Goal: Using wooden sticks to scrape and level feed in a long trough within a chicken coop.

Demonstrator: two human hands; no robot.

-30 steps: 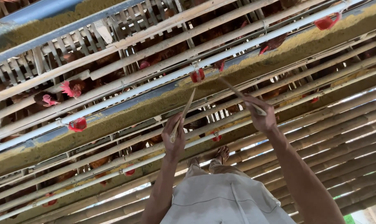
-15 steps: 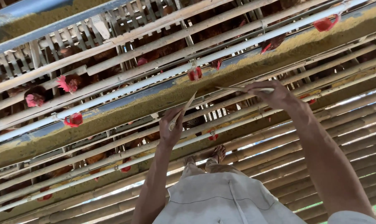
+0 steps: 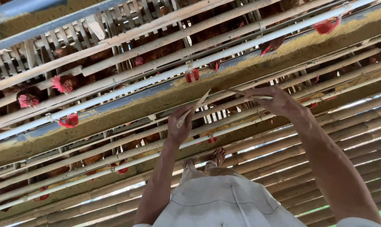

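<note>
A thin, pale bamboo strip [image 3: 207, 93] is bent into an arch between my two hands. My left hand [image 3: 180, 126] pinches its lower end, fingers closed round it. My right hand [image 3: 274, 101] grips the other end, farther right and a little higher. Both hands are held out in front of a long feed trough [image 3: 115, 112] filled with yellowish feed. My bare feet [image 3: 211, 157] and light shorts [image 3: 224, 204] show below the hands.
Bamboo-slat cages run across the view with brown hens [image 3: 62, 84] poking their heads out. A white water pipe [image 3: 127, 87] carries red drinkers [image 3: 68, 121]. Under my feet is a slatted bamboo floor [image 3: 358, 138] with gaps of light.
My right hand has swung out to the right, spreading the strip into a wider, flatter arch. My left hand has stayed close to where it was.
</note>
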